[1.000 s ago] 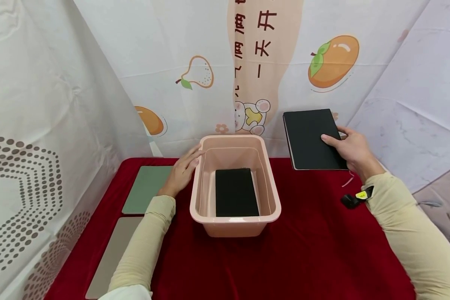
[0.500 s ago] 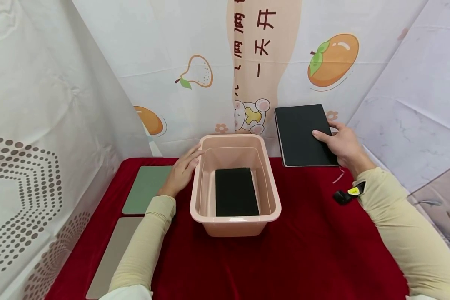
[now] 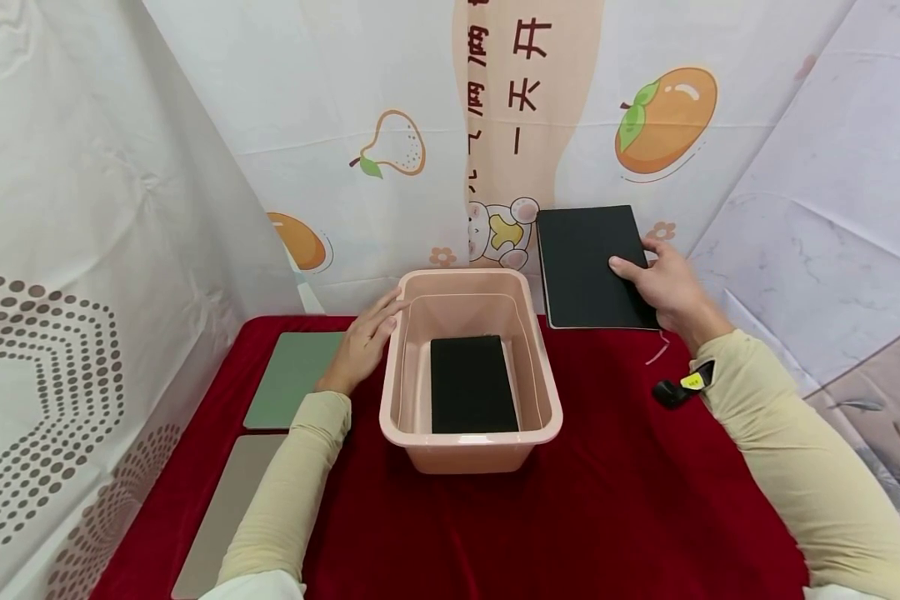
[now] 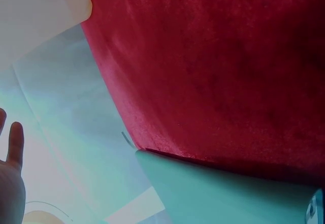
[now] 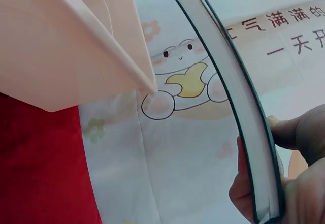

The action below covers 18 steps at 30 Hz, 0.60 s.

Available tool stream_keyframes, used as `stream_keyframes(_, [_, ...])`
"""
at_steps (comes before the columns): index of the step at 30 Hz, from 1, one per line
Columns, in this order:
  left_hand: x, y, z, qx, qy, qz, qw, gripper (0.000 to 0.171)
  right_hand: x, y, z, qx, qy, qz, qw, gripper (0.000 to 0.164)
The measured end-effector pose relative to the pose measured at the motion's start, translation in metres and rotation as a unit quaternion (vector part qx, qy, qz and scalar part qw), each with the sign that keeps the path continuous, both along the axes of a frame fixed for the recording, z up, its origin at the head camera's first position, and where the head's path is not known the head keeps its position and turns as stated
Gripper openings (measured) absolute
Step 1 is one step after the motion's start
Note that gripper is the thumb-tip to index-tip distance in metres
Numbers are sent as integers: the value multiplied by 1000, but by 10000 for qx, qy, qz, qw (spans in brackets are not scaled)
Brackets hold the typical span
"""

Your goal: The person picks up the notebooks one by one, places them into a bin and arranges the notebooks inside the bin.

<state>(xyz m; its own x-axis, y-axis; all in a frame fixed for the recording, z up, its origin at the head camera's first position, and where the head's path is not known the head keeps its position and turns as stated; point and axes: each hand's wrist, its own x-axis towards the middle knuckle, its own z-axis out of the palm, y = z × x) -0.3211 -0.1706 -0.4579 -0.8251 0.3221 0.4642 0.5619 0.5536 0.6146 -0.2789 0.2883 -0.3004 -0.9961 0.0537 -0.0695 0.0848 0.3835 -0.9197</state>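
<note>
My right hand (image 3: pixel 673 287) pinches a black notebook (image 3: pixel 588 271) by its right edge, thumb on the cover and fingers behind. The notebook is held up to the right of the pink plastic bin (image 3: pixel 468 454). In the right wrist view the notebook (image 5: pixel 244 97) shows its white page edges, beside the bin (image 5: pixel 66 56). My left hand (image 3: pixel 357 346) rests against the bin's left rim with fingers extended. Inside the bin lies another black notebook (image 3: pixel 472 383), flat on the bottom.
A green notebook (image 3: pixel 288 379) and a grey-brown notebook (image 3: pixel 228 508) lie on the left of the red cloth (image 3: pixel 615 483), partly hidden by my left arm. A printed curtain (image 3: pixel 307 100) hangs behind the table. A black strap device (image 3: pixel 678 390) sits on my right wrist.
My right hand has carried the black notebook leftward and slightly up, closer to the bin. The left hand and the bin have stayed in place.
</note>
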Motion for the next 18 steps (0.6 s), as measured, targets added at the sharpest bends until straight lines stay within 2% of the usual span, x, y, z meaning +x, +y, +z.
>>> stream_keyframes(18, [-2,1,-2,-23,-9,69,10000,43,-2,-38,9,-170,31,107,9998,81])
